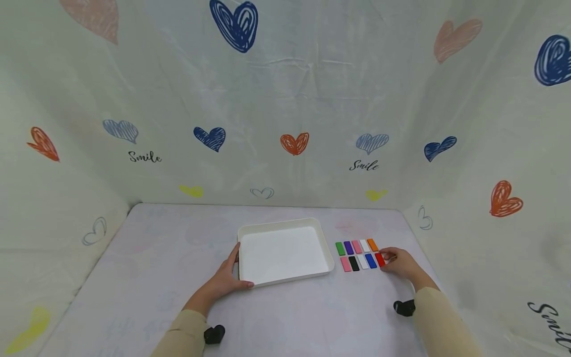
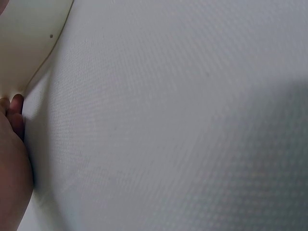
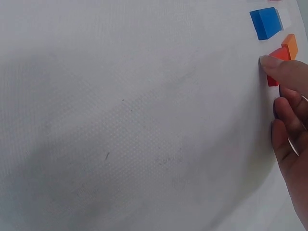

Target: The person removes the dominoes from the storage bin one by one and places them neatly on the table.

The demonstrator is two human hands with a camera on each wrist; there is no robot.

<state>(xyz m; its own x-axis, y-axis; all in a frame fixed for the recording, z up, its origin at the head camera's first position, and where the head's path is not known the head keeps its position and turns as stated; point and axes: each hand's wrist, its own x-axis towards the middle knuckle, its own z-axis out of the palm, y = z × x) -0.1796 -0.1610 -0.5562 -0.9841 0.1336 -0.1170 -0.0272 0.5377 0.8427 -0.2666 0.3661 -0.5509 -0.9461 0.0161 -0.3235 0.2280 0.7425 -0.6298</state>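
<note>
A shallow white tray (image 1: 285,226) lies on the table. My left hand (image 1: 224,277) spans its near left corner, fingers spread along the left side and thumb against the front wall. In the left wrist view, fingertips (image 2: 17,103) touch the wall of the tray (image 2: 36,43). To the right of the tray, small coloured blocks lie in two rows. My right hand (image 1: 401,263) pinches the red block (image 1: 380,260), at the right end of the near row, between thumb and fingers. The right wrist view shows the thumb across the red block (image 3: 273,79).
Beside the red block lie a blue block (image 1: 371,261) and, behind it, an orange block (image 1: 372,245). Green (image 1: 340,248), purple, pink, white and black blocks fill the other places. A patterned curtain (image 1: 285,173) stands behind the table (image 1: 290,317).
</note>
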